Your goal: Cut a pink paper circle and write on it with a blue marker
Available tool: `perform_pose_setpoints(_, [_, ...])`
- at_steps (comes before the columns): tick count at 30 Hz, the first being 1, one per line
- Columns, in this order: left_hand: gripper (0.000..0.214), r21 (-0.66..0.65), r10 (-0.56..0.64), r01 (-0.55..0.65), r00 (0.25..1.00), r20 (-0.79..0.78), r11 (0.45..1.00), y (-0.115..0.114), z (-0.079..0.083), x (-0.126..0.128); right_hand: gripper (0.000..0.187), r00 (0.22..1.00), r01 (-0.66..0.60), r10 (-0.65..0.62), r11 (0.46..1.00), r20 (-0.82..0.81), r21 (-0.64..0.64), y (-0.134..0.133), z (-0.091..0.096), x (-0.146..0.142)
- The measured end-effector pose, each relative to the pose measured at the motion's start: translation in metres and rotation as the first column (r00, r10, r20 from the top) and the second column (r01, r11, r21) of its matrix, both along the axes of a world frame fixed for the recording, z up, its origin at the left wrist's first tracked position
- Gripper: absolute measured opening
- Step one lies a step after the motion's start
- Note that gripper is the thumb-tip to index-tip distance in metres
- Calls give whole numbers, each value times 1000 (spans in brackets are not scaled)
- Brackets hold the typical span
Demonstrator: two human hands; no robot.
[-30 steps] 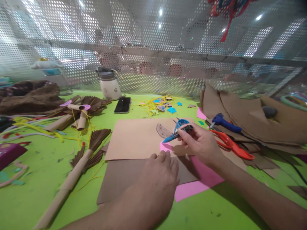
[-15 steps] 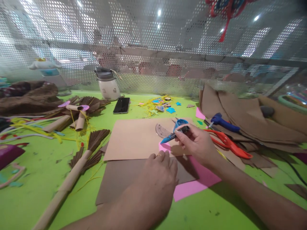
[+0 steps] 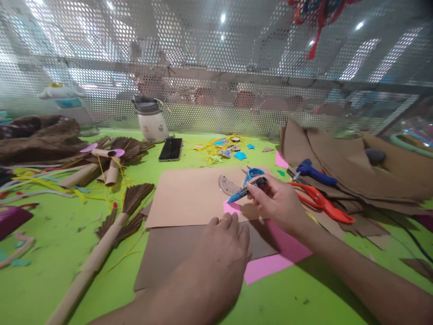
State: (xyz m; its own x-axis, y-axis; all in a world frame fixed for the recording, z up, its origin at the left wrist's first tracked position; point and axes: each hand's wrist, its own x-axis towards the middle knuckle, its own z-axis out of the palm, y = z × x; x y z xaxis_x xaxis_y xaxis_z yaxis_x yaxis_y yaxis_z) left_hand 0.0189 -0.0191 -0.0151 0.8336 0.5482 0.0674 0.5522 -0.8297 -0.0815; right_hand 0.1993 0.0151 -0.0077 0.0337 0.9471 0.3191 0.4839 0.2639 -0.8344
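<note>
My right hand (image 3: 279, 203) pinches a blue and black pen (image 3: 245, 190), its tip pointing left over the corner of a pink sheet (image 3: 280, 255). My left hand (image 3: 221, 248) lies palm down with fingers together on a dark brown sheet (image 3: 169, 253) that covers part of the pink sheet. A lighter tan sheet (image 3: 189, 194) lies just beyond, with a clear protractor (image 3: 228, 185) and a blue tape roll (image 3: 254, 173) at its far right corner.
Red scissors (image 3: 321, 202), a blue-handled tool (image 3: 313, 171) and a pile of brown paper (image 3: 355, 162) lie to the right. A black phone (image 3: 171, 149) and white jar (image 3: 150, 119) stand by the perforated screen. Paper rolls with pleated brown fans (image 3: 111, 225) lie left on the green table (image 3: 50, 253).
Both hands have stayed in place; the view has drifted slightly, and the pen has barely shifted.
</note>
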Motion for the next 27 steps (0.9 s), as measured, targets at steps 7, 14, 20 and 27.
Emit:
perform_pose_setpoints(7, [31, -35, 24, -26, 999, -33, 999, 2, 3, 2, 30, 1000, 17, -17, 1000, -4, -8, 1, 0, 1])
perform_pose_setpoints(14, [30, -24, 8, -9, 999, -38, 1000, 0, 6, 0, 31, 996, 43, -38, 997, -81, 59, 0, 4, 4])
perform_pose_setpoints(20, [30, -46, 15, -17, 999, -43, 999, -1, 10, 1, 32, 993, 117, -117, 993, -21, 30, 0, 8, 9])
perform_pose_setpoints(27, [31, -102, 39, -46, 997, -68, 994, 1, 13, 2, 30, 996, 83, -82, 997, -45, 8, 1, 6, 4])
